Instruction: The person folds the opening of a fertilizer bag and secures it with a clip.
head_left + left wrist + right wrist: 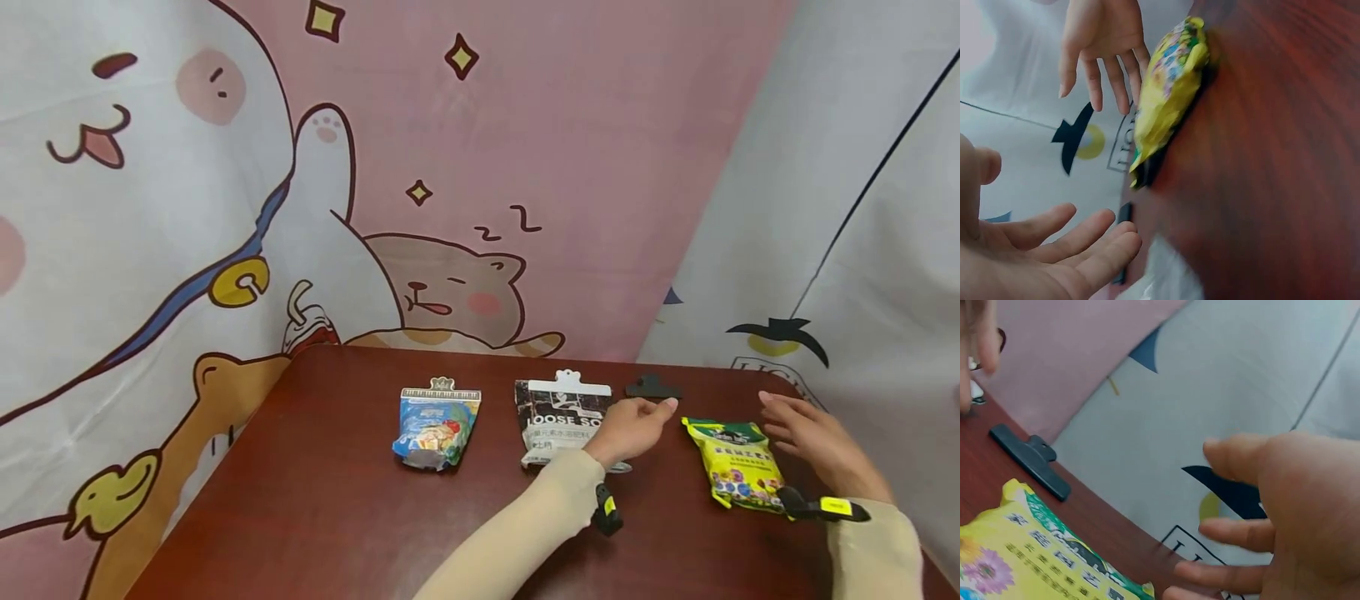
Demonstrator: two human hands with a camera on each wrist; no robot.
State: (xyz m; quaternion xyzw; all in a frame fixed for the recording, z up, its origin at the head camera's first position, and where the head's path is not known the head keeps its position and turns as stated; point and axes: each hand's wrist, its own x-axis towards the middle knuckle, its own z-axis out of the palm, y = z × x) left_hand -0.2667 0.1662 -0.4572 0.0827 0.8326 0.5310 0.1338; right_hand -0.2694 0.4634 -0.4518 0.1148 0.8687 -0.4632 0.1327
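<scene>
A yellow and green packet (pixel 738 467) with flowers printed on it lies on the right part of the table. My left hand (pixel 630 429) hovers to its left, fingers extended and holding nothing. On the packet's other side is my right hand (pixel 821 442), fingers spread and also holding nothing. The left wrist view shows the packet (pixel 1169 94) lying between the two hands. Behind it, near the table's far edge, a loose black clip (pixel 1032 459) lies flat. Under my left wrist, partly hidden, is a black and white bag (pixel 555 417) with a white clip (pixel 568 382) along its top.
Left of the black and white bag lies a blue bag (pixel 433 429) whose top is held by a clip patterned like piano keys (pixel 441 392). The brown-red table (pixel 322 500) ends at a cartoon-printed cloth (pixel 600 167) hanging behind it.
</scene>
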